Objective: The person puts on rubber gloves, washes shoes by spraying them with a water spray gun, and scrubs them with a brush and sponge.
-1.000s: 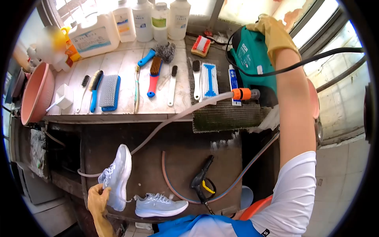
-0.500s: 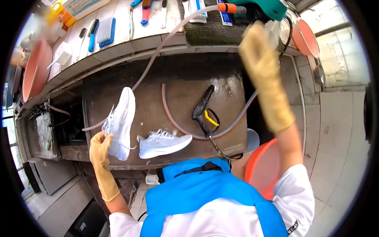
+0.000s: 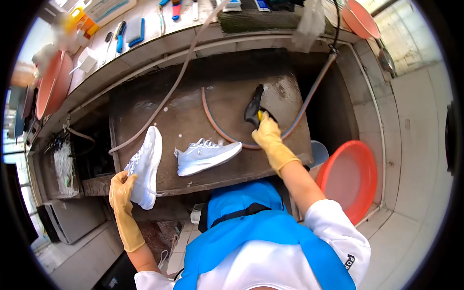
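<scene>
My left hand, in a yellow rubber glove, pinches a light blue-grey shoe by its upper, holding it on its side with the white sole facing right. A second matching shoe lies on the dark slab, its sole toward me. My right hand, gloved too, is closed round the handle of a black spray gun with a yellow trigger. The gun rests on the slab, and its handle is partly hidden by the glove.
A striped hose curves over the slab, and a pale hose runs to its left. At right are a red basin and a blue bucket. Brushes lie on the tiled ledge, near a pink basin at left.
My right hand has left the green machine, come down to the slab and taken hold of the spray gun. My left hand still holds the shoe. The view has tilted downward.
</scene>
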Demonstrator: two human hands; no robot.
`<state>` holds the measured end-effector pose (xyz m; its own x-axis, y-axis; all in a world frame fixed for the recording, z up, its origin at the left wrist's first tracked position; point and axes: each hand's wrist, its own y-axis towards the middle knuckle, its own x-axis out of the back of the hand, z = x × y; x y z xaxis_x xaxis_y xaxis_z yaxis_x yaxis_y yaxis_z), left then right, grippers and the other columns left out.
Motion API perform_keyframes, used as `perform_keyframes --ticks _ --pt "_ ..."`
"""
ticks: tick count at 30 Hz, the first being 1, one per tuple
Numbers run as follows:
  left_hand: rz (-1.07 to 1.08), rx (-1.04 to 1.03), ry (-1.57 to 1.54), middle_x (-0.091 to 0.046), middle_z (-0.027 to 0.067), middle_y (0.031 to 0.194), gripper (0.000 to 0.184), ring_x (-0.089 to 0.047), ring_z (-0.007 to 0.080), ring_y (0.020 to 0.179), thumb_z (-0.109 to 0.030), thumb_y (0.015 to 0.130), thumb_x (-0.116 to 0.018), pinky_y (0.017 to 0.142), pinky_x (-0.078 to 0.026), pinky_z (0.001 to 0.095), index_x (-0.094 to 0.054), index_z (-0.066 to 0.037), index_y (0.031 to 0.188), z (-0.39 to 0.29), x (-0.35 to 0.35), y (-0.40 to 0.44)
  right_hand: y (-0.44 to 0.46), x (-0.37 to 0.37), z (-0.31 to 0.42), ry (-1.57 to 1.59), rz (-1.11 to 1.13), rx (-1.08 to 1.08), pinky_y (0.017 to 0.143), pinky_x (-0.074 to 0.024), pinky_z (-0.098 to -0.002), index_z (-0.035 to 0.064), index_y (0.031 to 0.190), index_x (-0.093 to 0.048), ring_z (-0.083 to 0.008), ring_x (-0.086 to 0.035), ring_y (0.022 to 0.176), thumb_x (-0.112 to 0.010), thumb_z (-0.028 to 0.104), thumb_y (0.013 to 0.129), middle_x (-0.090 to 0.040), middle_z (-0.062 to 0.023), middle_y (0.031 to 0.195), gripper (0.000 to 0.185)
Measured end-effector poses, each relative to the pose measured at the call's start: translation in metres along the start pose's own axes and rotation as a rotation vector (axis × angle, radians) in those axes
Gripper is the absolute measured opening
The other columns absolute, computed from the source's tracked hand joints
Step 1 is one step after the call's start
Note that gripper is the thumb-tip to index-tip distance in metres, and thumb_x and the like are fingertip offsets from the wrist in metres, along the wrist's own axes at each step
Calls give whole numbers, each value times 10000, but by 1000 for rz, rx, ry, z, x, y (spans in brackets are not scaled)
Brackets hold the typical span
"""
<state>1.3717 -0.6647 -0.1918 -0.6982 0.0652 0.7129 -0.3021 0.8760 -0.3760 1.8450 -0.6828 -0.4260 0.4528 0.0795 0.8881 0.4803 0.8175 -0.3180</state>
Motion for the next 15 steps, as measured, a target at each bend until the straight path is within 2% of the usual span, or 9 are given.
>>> perform_keyframes --ticks 2,4,5,6,8,11,12,14,15 --pt "35 -46 4 -550 -24 682 282 -473 83 622 -236 808 -727 563 -370 305 -697 32 892 12 -1 18 -36 83 11 23 -9 -24 982 -523 -513 -9 1361 -506 -458 -642 1122 -713 214 799 -663 -276 1186 639" --pt "159 -137 197 -521 -6 645 305 -463 98 598 -283 797 -716 557 -372 330 -659 15 828 16 -3 36 -53 112 -35 312 -232 25 932 -540 -473 -9 1322 -557 -391 -680 1048 -747 266 825 -694 -225 1122 599" --pt "145 -213 240 -498 8 617 319 -462 115 586 -299 793 -700 559 -379 347 -621 10 786 -8 -11 27 -79 148 -27 483 -287 -95 893 -539 -445 -10 1315 -569 -347 -675 978 -748 276 845 -696 -178 1081 578" --pt "137 -235 306 -521 18 641 341 -477 122 598 -319 815 -699 566 -386 348 -643 16 838 -15 -20 30 -104 179 -25 655 -347 -218 855 -538 -417 -12 1307 -582 -303 -670 908 -749 286 865 -697 -131 1039 558" --pt "256 -247 289 -563 31 693 368 -509 125 645 -345 854 -695 614 -417 341 -663 14 926 -53 -44 29 -111 197 -89 752 -291 -397 765 -510 -322 9 1248 -599 -176 -596 790 -731 280 894 -644 -45 958 465" --pt "390 -416 133 -652 45 817 400 -587 125 764 -373 904 -683 715 -457 328 -683 2 1043 -89 -95 41 -140 206 -135 1121 -238 -433 640 -456 -224 71 1070 -584 -58 -524 676 -686 225 909 -576 -3 842 245" --pt "422 -426 143 -677 52 856 410 -612 130 804 -375 912 -681 749 -470 323 -688 -1 1080 -116 -114 36 -150 198 -147 1204 -315 -492 575 -455 -258 76 1067 -550 -93 -514 614 -678 150 924 -540 -8 792 205" --pt "425 -484 49 -591 -38 774 376 -524 90 710 -384 909 -666 666 -415 287 -708 -33 1039 -147 -164 45 -167 183 -163 1293 -291 -504 600 -460 -264 66 1082 -562 -102 -529 633 -681 143 908 -563 -21 812 224" --pt "429 -488 52 -593 -30 768 380 -521 100 700 -398 915 -660 662 -413 292 -708 -40 1032 -165 -190 48 -177 185 -157 1223 -301 -560 620 -463 -268 58 1094 -569 -106 -539 656 -688 141 896 -575 -28 824 245"
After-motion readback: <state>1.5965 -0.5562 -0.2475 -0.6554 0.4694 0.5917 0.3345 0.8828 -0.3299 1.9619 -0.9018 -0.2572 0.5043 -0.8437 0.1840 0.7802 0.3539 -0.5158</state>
